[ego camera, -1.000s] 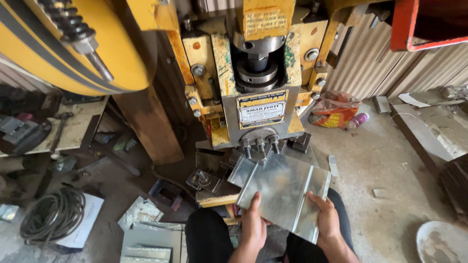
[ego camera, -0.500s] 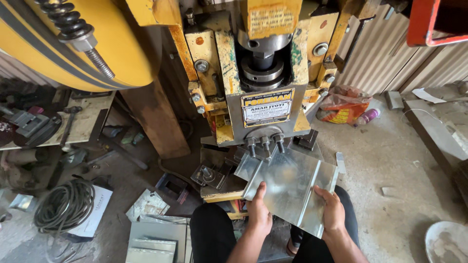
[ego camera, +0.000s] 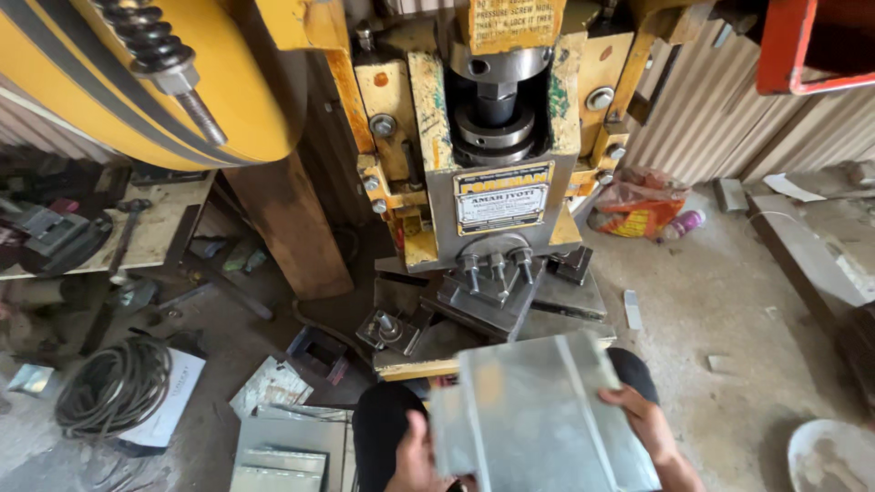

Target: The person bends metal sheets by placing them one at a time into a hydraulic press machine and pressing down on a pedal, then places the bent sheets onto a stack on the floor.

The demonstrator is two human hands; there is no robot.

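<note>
Galvanised sheet (ego camera: 538,419) between both hands' fingers (ego camera: 612,397).

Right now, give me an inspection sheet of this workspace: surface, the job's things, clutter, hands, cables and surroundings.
Surface: dusty concrete floor, with scraps lying on it.
Job's things: ribbed metal sheet held in front of the yellow press, clear of its tooling.
Clutter: stacked metal sheets at lower left; orange bag by the wall; tools on a bench.
Hands: left hand grips the sheet's left edge; right hand grips its right edge.
Cables: coiled cable on the floor at left.
Surroundings: corrugated metal wall; large yellow flywheel.
</note>
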